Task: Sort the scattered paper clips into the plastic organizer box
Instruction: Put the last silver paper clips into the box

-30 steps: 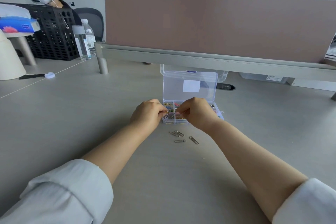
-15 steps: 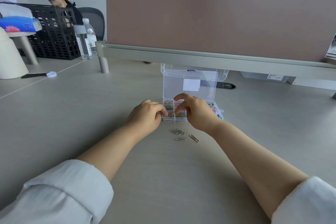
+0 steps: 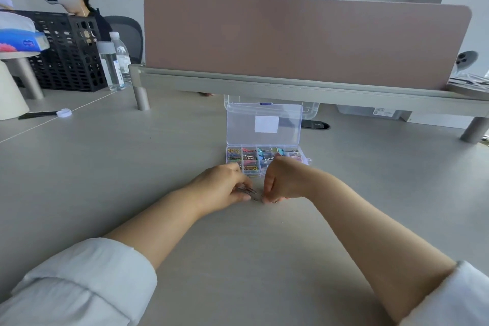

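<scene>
The clear plastic organizer box [image 3: 264,124] stands open on the grey desk, its lid upright and its compartments holding coloured paper clips and binder clips. Just in front of it lie silver paper clips [image 3: 251,193] on the desk. My left hand [image 3: 219,188] rests over them with its fingertips pinching the silver clips. My right hand [image 3: 283,180] comes down from the right, fingers curled and touching the same clips. Part of the clips and the box's front edge are hidden by both hands.
A pink divider panel [image 3: 304,40] on a grey rail crosses behind the box. At the far left stand a black mesh basket [image 3: 66,55], two water bottles [image 3: 116,61] and a white base. A person with a headset sits beyond.
Both hands have drawn back from above the box's compartments to the desk in front of it and closed around the silver paper clips lying there.
</scene>
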Tool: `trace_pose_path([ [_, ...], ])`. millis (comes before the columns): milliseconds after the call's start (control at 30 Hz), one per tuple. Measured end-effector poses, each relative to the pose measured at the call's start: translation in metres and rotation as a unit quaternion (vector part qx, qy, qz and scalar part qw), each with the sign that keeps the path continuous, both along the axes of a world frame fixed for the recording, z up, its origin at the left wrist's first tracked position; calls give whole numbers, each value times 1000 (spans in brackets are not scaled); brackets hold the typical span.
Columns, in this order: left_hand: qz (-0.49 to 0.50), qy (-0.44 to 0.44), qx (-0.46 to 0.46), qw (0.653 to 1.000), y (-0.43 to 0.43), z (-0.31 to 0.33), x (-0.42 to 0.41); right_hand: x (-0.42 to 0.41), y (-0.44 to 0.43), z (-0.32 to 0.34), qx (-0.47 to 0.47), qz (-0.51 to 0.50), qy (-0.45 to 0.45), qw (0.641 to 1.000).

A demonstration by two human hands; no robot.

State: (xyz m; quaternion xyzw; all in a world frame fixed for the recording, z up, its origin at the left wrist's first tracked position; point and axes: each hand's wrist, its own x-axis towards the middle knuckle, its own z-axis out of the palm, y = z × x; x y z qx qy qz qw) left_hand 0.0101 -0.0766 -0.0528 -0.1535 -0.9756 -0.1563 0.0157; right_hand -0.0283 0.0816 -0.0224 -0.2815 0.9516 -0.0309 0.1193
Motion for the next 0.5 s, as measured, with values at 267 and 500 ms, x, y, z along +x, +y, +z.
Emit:
trace_pose_path([
  [267,14,26,-6,1000,4,-2,-3,-5,-1,-7,-10,28,-23,999],
  [500,25,9,5,1000,-2,-3,-7,-2,0,-6,-17,35,-47,998],
])
